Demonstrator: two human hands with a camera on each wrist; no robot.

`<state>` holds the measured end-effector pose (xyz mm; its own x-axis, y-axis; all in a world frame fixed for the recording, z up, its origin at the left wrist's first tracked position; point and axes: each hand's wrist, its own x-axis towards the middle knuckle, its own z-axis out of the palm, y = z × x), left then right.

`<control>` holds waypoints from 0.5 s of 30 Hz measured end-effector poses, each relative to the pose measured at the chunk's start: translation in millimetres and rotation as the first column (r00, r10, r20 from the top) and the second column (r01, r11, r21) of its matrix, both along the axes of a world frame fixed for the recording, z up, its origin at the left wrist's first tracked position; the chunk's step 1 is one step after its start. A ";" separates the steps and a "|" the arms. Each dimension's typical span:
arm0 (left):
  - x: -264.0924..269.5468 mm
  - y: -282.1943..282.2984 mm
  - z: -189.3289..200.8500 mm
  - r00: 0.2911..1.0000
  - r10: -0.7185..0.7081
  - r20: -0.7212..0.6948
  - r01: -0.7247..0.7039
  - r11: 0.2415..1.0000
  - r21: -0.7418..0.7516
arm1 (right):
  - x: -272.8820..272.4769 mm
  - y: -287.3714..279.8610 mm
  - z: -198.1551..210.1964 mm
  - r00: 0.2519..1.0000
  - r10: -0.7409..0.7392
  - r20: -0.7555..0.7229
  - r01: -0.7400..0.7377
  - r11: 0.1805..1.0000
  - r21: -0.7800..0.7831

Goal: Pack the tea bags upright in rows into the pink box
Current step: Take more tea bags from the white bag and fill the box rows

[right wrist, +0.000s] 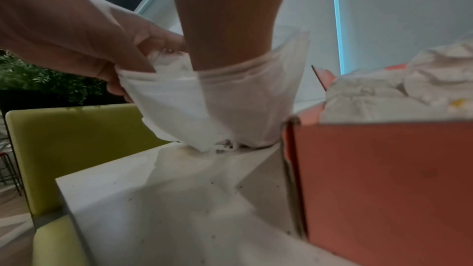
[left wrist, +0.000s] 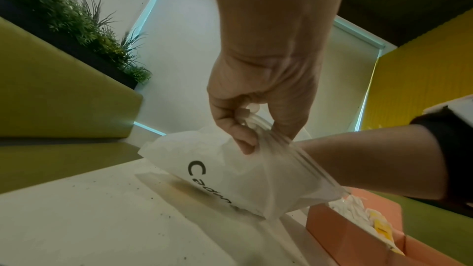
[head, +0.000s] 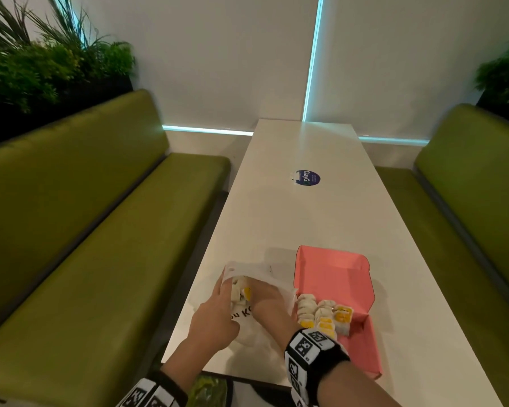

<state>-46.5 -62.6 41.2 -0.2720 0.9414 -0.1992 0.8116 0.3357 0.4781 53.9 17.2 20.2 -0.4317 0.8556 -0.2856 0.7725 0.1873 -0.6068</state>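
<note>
- Left hand [head: 215, 314], at the head view's lower centre, pinches the rim of a translucent white plastic bag [left wrist: 230, 171].
- Right hand [head: 269, 301] is plunged into it, fingers hidden.

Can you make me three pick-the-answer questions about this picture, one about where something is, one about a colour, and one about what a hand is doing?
1. Where is the open pink cardboard box?
A. right of the white plastic bag
B. on the bench
C. under the table

2. What colour are the tags on the white tea bags in the box?
A. blue
B. yellow
C. red

3. What is the left hand doing?
A. lying flat
B. pinching the bag's rim
C. holding the box

Answers: 1 A, the head view shows the box to the bag's right. 2 B, yellow tags show among the rows. 3 B, its fingers hold the rim while the right hand reaches inside.
</note>
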 end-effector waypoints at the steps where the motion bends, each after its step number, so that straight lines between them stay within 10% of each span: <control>1: 0.8 0.4 0.3 1.000 0.007 0.011 -0.007 1.000 0.002 | 1.9 -0.7 -0.6 0.999 0.009 -0.031 -0.009 1.000 -0.002; 15: 12.4 7.1 -1.6 0.997 0.068 -0.048 -0.068 0.998 -0.001 | 3.2 -2.1 29.7 0.988 0.116 0.105 -0.133 0.975 0.175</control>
